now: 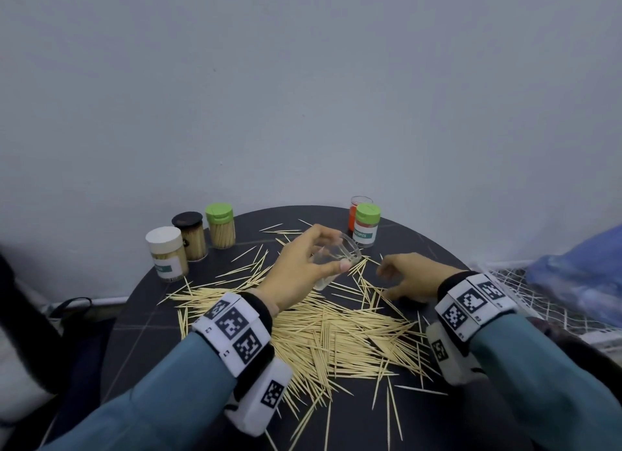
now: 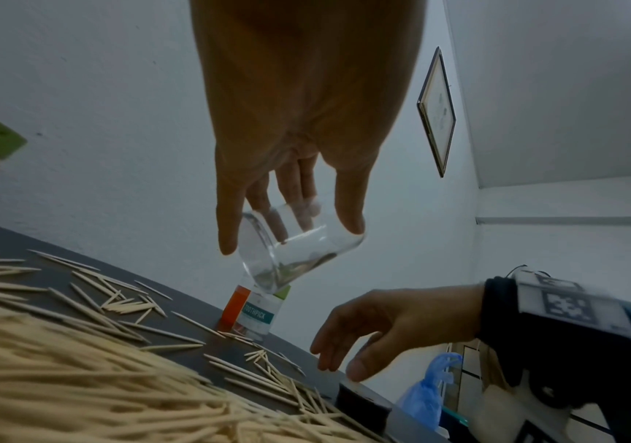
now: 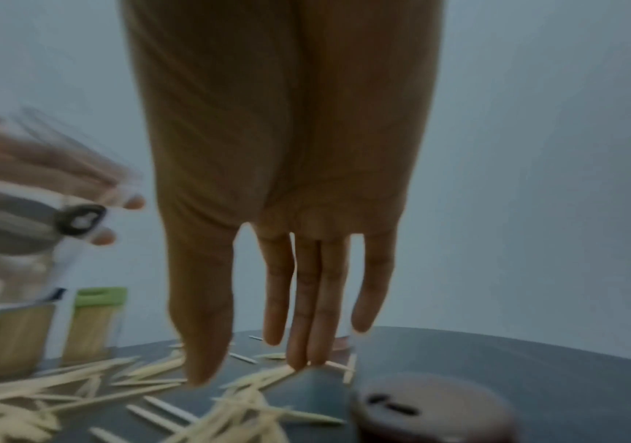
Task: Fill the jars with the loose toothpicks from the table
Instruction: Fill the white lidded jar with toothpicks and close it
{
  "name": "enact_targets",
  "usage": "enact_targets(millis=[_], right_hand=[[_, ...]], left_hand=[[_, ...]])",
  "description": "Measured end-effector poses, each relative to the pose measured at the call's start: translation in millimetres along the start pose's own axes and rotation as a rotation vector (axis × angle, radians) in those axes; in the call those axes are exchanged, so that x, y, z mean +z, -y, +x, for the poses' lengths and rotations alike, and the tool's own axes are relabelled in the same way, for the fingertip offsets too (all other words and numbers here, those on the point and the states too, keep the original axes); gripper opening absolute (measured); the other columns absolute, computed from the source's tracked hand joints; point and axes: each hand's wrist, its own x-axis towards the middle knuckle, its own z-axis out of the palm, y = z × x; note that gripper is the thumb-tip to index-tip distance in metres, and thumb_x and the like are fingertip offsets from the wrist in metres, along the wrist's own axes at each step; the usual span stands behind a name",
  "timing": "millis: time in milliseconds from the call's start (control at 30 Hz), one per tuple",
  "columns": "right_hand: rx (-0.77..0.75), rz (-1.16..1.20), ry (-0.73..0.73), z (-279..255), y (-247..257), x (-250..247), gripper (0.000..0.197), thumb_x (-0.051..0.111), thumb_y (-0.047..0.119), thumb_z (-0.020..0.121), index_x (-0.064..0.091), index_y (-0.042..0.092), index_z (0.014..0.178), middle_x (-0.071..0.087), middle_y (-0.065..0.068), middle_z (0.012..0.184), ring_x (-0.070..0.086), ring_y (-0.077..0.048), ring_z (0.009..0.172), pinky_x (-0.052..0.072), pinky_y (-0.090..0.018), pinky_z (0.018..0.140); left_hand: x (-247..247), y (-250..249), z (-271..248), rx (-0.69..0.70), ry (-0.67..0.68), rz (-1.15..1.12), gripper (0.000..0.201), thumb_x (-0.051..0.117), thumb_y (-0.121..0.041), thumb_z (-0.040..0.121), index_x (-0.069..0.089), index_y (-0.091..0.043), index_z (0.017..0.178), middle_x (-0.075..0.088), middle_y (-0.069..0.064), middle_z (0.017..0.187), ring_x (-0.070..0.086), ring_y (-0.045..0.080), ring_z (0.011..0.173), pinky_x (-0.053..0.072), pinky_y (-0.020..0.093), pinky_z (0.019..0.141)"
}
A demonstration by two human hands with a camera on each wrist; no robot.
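Across our dark round surface (image 1: 141, 333) most of the toothpicks (image 1: 336, 336) lie loose in a wide heap, so the bulk of the filling is left. At the far left stand three capped jars (image 1: 193, 237) that look full. Our left hand (image 1: 296, 265) has its grip wrapped round a tilted clear jar (image 1: 336, 259), lifted off the surface with only a few sticks inside. Our right hand (image 1: 409, 277) reaches down to the scattered sticks, fingers apart and holding nothing.

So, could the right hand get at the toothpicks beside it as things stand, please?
Probably yes: the right hand is empty, fingers down just over the toothpicks, with nothing between them.
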Motion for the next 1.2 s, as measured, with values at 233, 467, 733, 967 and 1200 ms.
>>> enact_targets(millis=[233,467,733,967,1200], right_hand=[[-0.14,0.012,0.214,-9,46,11,0.066,0.076,0.042,0.073,0.049,0.015,0.127,0.056,-0.001,0.124,0.053,-0.017,0.113,0.044,-0.028,0.097],[-0.177,-0.037,0.222,-9,65,20,0.063,0.078,0.043,0.07,0.054,0.012,0.12,0.054,0.002,0.106,0.051,-0.013,0.095,0.046,-0.026,0.086],[-0.184,-0.154,0.214,-6,76,28,0.047,0.067,0.032,0.084,0.05,0.01,0.123,0.055,-0.005,0.12,0.05,-0.016,0.099,0.042,-0.028,0.087],[-0.175,-0.252,0.216,-4,84,29,0.045,0.053,0.026,0.094,0.042,0.008,0.134,0.048,-0.01,0.136,0.046,-0.024,0.124,0.038,-0.031,0.099],[-0.147,-0.263,0.261,-3,86,27,0.038,0.039,0.018,0.099,0.04,0.003,0.134,0.046,-0.015,0.137,0.045,-0.028,0.126,0.036,-0.035,0.101]], left_hand=[[-5,4,1,-0.001,-0.02,-0.004,0.04,0.072,-0.022,0.081,0.055,-0.021,0.117,0.058,-0.017,0.11,0.055,0.004,0.109,0.04,0.003,0.08],[-6,7,3,0.015,-0.027,-0.005,0.037,0.073,-0.02,0.081,0.055,-0.022,0.113,0.057,-0.021,0.104,0.056,0.0,0.102,0.04,0.002,0.08],[-7,9,4,0.02,-0.011,0.003,0.038,0.072,-0.019,0.082,0.054,-0.021,0.116,0.055,-0.022,0.102,0.052,-0.006,0.098,0.038,-0.004,0.077],[-8,8,3,0.007,-0.008,0.012,0.041,0.071,-0.019,0.083,0.054,-0.019,0.121,0.056,-0.016,0.107,0.052,0.003,0.106,0.039,0.0,0.077],[-10,7,3,-0.015,-0.023,0.0,0.043,0.07,-0.022,0.083,0.054,-0.019,0.122,0.055,-0.014,0.111,0.052,0.006,0.109,0.037,0.013,0.084]])
